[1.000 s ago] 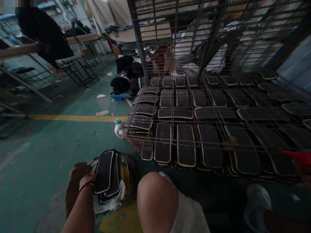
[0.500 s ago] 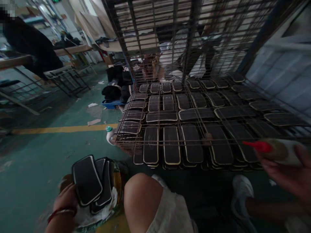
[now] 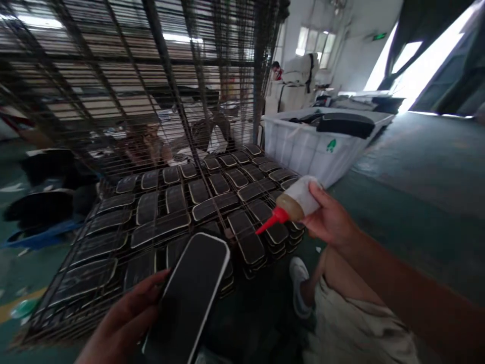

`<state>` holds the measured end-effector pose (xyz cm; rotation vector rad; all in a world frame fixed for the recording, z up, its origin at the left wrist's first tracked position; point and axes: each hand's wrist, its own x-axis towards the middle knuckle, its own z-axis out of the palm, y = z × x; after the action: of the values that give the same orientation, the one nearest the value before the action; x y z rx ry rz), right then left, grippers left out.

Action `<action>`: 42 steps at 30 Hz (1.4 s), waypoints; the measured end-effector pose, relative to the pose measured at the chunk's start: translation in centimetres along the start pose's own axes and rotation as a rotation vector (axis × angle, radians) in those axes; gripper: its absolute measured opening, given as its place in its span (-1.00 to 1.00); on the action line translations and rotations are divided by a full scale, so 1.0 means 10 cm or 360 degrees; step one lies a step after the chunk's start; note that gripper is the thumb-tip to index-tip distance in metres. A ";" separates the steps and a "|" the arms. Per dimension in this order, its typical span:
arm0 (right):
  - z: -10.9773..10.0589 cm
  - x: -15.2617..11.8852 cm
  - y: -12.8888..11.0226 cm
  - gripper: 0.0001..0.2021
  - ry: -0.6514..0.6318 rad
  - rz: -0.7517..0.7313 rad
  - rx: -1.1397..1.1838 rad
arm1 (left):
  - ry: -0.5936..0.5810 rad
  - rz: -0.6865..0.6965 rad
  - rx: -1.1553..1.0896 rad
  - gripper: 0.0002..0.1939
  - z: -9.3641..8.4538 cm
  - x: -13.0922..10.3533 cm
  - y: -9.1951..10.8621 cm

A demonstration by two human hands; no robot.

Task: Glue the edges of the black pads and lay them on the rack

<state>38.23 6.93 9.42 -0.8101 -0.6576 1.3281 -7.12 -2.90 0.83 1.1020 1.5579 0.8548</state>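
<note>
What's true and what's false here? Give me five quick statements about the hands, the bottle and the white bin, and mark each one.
1. The right hand holds a bottle. True.
2. The left hand is empty. False: it holds a dark panel with pale edging.
3. The bottle has a red nozzle. True.
4. The nozzle tip touches the held panel. False: there is a gap between them.
5. The white bin bears a green mark. True.
</note>
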 end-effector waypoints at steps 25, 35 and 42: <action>-0.37 -0.20 -0.42 -0.53 -0.0645 -0.0356 -0.0725 | -0.0951 -0.0221 -0.0182 -0.47 1.19 -0.18 0.55; -0.35 -0.17 -0.36 -0.52 -0.0617 -0.0329 -0.0753 | -0.0730 -0.0280 -0.0322 -0.53 1.28 -0.34 0.67; -0.39 -0.19 -0.35 -0.53 -0.0603 -0.0300 -0.0752 | -0.0560 -0.0252 -0.0348 -0.58 1.21 -0.28 0.59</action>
<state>43.10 4.34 10.11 -0.8492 -1.3503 1.1753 6.21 -3.61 4.17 0.9018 1.2099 0.6650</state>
